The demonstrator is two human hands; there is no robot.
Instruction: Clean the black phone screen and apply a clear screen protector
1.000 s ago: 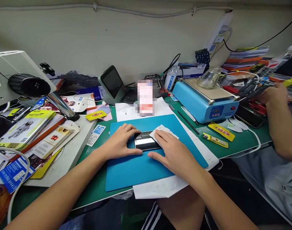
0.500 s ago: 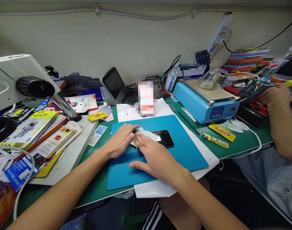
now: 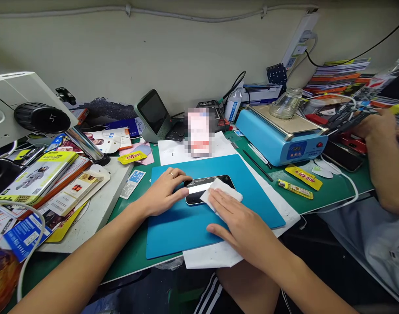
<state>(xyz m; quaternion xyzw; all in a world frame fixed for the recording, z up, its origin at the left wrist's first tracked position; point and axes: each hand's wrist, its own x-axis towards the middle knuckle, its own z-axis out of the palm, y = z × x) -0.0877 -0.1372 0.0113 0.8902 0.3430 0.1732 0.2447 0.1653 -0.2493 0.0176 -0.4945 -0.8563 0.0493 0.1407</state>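
A black smartphone [image 3: 202, 188] lies screen up on a blue work mat [image 3: 199, 218]. My left hand [image 3: 165, 192], a ring on one finger, rests on the mat and holds the phone's left end steady with curled fingers. My right hand [image 3: 238, 218] presses a white wipe cloth [image 3: 220, 194] flat onto the right part of the phone's screen. The phone's right half is hidden under the cloth and my fingers.
A blue heating plate [image 3: 281, 139] with a glass jar [image 3: 287, 104] stands at the back right. Another person's hand [image 3: 376, 126] works at the far right. A small grey screen device [image 3: 152, 115] and a microscope stand [image 3: 29, 113] lie left. Boxes and packaging clutter the left side.
My right hand has slid the white cloth from the phone's left end to its right part, uncovering the left of the screen. My left hand stays at the phone's left end.
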